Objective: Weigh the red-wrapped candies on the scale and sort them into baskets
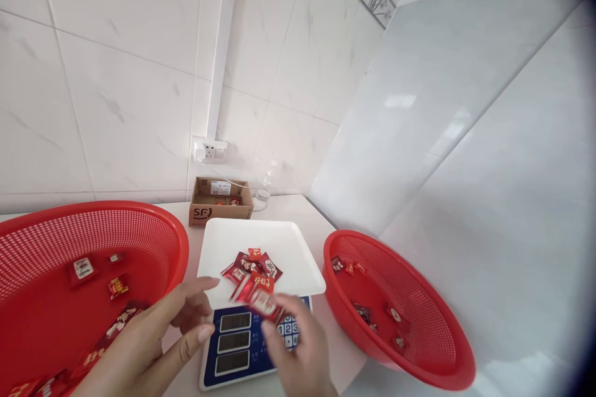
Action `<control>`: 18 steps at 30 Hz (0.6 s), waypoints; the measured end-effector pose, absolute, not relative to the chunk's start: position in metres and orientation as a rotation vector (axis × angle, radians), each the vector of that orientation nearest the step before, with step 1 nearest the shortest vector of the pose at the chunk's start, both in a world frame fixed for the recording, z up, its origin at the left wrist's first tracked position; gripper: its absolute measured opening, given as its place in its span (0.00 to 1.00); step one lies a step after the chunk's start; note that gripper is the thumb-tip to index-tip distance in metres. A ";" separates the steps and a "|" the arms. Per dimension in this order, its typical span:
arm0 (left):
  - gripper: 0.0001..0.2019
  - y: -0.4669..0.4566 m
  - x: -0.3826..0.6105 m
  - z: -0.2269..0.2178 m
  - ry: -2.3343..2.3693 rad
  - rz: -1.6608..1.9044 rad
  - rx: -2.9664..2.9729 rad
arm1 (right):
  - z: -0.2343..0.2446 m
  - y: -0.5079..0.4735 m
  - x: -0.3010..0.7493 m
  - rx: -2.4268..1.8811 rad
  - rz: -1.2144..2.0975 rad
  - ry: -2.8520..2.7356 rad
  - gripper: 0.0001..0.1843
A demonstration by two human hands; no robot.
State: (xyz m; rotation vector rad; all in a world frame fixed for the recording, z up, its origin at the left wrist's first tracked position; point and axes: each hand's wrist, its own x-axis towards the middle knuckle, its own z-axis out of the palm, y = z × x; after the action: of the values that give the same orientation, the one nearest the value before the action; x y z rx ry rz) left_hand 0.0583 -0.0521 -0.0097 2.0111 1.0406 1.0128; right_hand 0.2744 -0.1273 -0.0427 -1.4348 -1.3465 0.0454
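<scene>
My right hand (302,347) holds a shiny red foil packet (264,304) over the front edge of a shallow white plastic tray (291,245).
My right thumb and fingers are nearly closed, pinching the packet above the blue panel of a white digital scale (258,347); motion blurs it, and I cannot tell whether it touches the small red and maroon packets (248,264) heaped on the tray. My left hand (149,341) has thumb and fingers loosely parted, gripping nothing, near the tray's front-left corner. A large red perforated plastic basket (116,206) with packets stands to my left, a similar red basket (423,291) to my right.
</scene>
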 end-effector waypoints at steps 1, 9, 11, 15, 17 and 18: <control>0.18 -0.052 0.057 -0.011 1.049 1.003 1.981 | -0.035 -0.123 0.285 -1.467 0.043 -1.279 0.13; 0.19 -0.050 0.047 -0.015 1.129 1.006 1.854 | -0.003 -0.096 0.344 -1.517 -0.208 -1.065 0.13; 0.19 -0.048 0.044 -0.016 1.130 0.943 1.905 | -0.004 -0.099 0.343 -1.430 -0.283 -1.068 0.12; 0.18 -0.046 0.038 -0.015 1.142 0.891 1.998 | -0.007 -0.109 0.335 -1.248 -0.441 -1.150 0.13; 0.17 -0.046 0.038 -0.013 1.157 0.931 2.056 | -0.008 -0.110 0.334 -1.231 -0.460 -1.211 0.14; 0.16 -0.046 0.038 -0.012 1.177 0.972 2.086 | -0.009 -0.110 0.334 -1.233 -0.459 -1.225 0.15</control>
State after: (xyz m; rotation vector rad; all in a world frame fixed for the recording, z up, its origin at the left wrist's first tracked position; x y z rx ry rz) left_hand 0.0382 -0.0457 -0.0118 2.0859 1.1769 0.9723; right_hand 0.3338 -0.1097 -0.0086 -1.2329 -1.2246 -0.4595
